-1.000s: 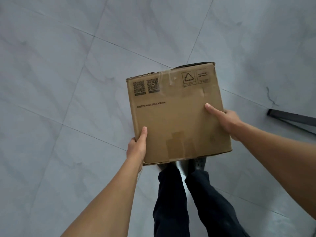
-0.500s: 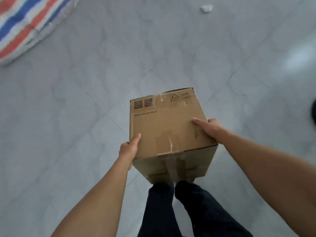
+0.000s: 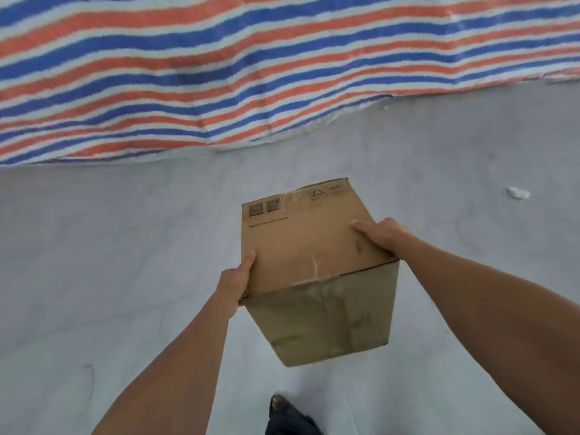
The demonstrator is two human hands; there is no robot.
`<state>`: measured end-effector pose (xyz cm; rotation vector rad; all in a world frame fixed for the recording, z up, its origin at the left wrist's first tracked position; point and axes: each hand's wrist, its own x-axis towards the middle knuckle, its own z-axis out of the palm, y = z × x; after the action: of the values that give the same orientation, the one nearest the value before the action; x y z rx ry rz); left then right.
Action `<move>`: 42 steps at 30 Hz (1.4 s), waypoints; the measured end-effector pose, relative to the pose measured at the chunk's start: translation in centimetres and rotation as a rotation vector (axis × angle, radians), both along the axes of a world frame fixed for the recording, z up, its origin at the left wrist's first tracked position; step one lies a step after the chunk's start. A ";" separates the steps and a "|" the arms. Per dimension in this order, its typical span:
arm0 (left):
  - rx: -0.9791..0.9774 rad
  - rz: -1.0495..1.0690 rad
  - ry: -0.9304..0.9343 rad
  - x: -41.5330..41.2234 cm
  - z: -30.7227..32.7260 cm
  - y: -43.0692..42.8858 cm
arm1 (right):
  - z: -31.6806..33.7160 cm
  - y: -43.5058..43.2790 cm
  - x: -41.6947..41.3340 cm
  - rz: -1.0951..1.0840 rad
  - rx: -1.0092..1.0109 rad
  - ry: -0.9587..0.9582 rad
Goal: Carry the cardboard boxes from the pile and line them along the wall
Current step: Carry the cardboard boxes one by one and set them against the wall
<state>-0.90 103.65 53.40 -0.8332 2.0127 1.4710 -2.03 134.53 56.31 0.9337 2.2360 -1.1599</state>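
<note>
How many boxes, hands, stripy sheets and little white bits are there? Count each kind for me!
cardboard box: 1
hands: 2 (left hand, right hand, both holding the box)
striped sheet: 1
white scrap: 1
Total: 5

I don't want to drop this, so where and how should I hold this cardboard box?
Take the box by its two opposite side walls, a hand from each side, as the left hand and right hand do now, thumbs over the top edge. Its faces are flat with no handles, so probably only a squeeze across the width gives a sure grip.
</note>
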 end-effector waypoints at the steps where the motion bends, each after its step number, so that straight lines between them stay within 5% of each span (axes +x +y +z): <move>1: -0.010 0.032 0.017 -1.1 1.4 -3.6 | 0.9 -3.3 -2.2 0.060 0.010 0.020; 12: -0.161 0.308 0.151 -9.2 12.1 -30.9 | 11.0 -32.4 -19.7 0.467 -0.064 0.138; 28: -0.184 0.865 0.181 -21.2 16.3 -62.8 | 17.2 -74.2 -43.6 1.016 -0.043 0.232; 34: -0.194 1.133 0.185 -18.9 16.3 -75.4 | 17.9 -93.3 -45.0 1.249 -0.064 0.255; 42: -0.231 1.224 0.152 -16.4 17.0 -95.3 | 16.5 -117.3 -44.5 1.397 -0.098 0.201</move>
<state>-17.35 8.34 70.38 -2.3746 1.7964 1.8858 -46.53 17.26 72.85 -0.7953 2.1316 -0.6192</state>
